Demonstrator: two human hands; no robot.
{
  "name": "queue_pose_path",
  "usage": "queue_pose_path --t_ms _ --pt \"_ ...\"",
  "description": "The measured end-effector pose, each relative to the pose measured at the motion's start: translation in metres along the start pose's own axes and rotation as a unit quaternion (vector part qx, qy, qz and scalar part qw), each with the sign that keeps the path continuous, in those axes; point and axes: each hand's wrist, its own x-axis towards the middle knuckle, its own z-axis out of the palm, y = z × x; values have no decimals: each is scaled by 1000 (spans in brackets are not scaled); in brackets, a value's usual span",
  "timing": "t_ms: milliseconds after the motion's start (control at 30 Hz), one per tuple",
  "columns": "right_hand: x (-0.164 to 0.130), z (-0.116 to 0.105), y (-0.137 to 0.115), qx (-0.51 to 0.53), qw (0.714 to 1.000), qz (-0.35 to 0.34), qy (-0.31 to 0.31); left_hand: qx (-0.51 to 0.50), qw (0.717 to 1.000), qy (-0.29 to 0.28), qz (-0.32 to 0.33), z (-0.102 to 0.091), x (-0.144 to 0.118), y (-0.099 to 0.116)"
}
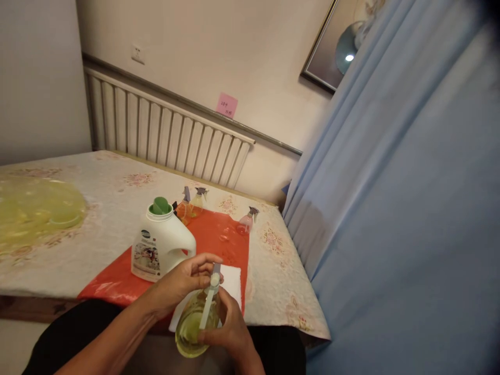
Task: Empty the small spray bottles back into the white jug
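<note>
Only the head view here, so everything gets placed off the white plastic detergent jug with the green cap (pixel 162 244), which stands on a glossy red plastic sheet (pixel 219 239) spread over the floral-patterned tabletop (pixel 117 203).

Behind the jug, toward the wall, there's a pair of small spray bottles with orange liquid and grey trigger heads (pixel 190 204), nearly touching each other. Further right of the jug sits a pinkish clear spray bottle (pixel 247 221), well apart from the pair. Far left of the jug is a crumpled yellow translucent plastic sheet (pixel 37 208). Just right of the jug's base and nearer the person lies a white folded cloth (pixel 233 280), partly hidden by the hands. A ribbed white radiator (pixel 164 138) runs along the wall behind, with a pink sticky note (pixel 227 105) above it, and a pale blue curtain (pixel 390 208) fills everything right of the table. Nothing sits between the jug and the hands.

In front of the jug, off the table edge, the right hand (pixel 230 330) has its fingers wrapped around a round clear bottle of yellowish liquid (pixel 193 325), gripping it from the side and below. The left hand (pixel 183 281) has its fingers pinched closed on the white cap with a pale dip tube (pixel 213 284) at the bottle's neck; the tube slants down into the bottle. The bottle looks smooth and see-through.
</note>
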Motion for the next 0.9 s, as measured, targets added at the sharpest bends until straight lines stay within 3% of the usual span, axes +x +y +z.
queue_pose_path --t_ms 100,233,300,467,567,633,800,900 --pt "-1 0 -1 10 1000 -5 -8 5 1000 18 18 2 0 -1" --pt "-1 1 -5 33 999 -6 -22 -14 999 -46 -10 4 -3 4" --pt "-1 2 -5 47 999 -3 -27 -29 998 -48 -11 6 -3 4" --pt "0 2 -1 14 1000 17 -7 9 998 61 23 13 1 -7" --pt "1 3 -3 -5 1000 0 14 114 978 170 40 18 1 -15" --pt "3 3 -6 -1 1000 -15 12 153 966 202 47 18 -1 -15" --pt "5 3 -10 7 1000 -9 0 51 992 109 28 9 -8 -5" --pt "4 3 -7 -13 1000 4 16 45 996 76 6 3 -9 -6"
